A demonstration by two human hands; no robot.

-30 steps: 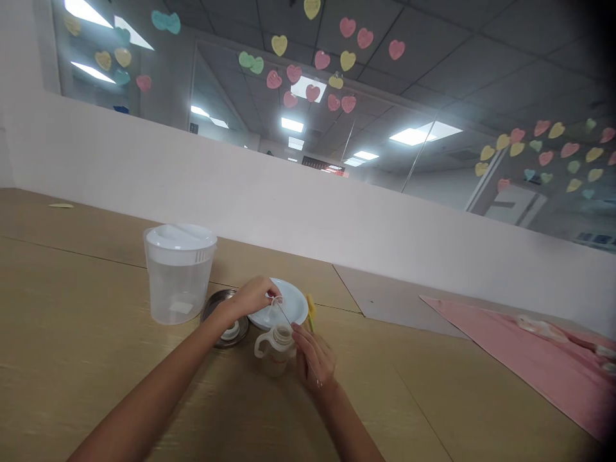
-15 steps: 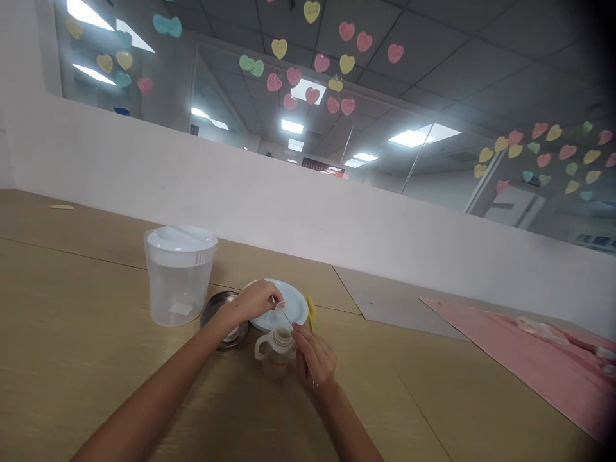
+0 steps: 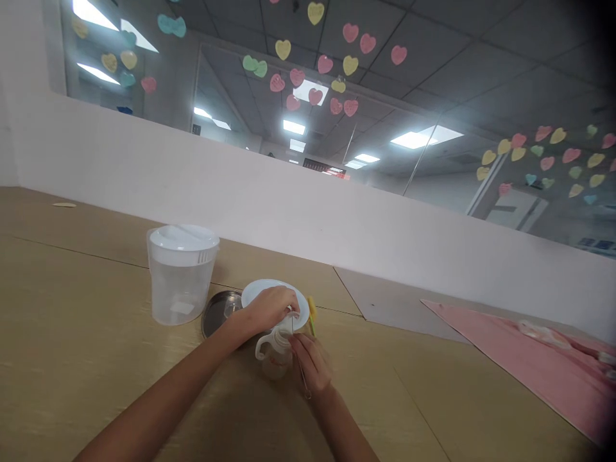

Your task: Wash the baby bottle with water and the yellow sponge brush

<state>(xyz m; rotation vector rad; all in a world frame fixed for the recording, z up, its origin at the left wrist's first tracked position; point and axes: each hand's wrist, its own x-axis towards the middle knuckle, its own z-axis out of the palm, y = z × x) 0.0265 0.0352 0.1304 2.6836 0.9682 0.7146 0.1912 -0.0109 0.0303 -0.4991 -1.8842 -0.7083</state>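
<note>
My left hand [image 3: 273, 307] is closed on a small translucent piece [image 3: 291, 317], possibly a bottle teat, above the mouth of a clear baby bottle [image 3: 276, 360]. My right hand [image 3: 312, 360] pinches a thin wire brush [image 3: 303, 377] with a looped lower end; its upper end reaches into or against the translucent piece. The bottle stands upright on the table, a white handle on its left side, close to my right fingers. Behind my left hand lies a pale blue plate [image 3: 257, 290], partly covered. A round metal dish [image 3: 212, 314] sits left of it, partly behind my left wrist.
A clear plastic pitcher [image 3: 180, 289] with a white lid stands at the left. A yellow and green item [image 3: 312, 311] lies beside the plate. At the right, a pink cloth [image 3: 520, 359] bears several small things. A white wall [image 3: 289, 205] borders the table's back.
My left hand has moved a little right with the translucent piece, closer over the bottle. The wire brush is now steeper, its looped end lower and further left. My right hand has shifted slightly left.
</note>
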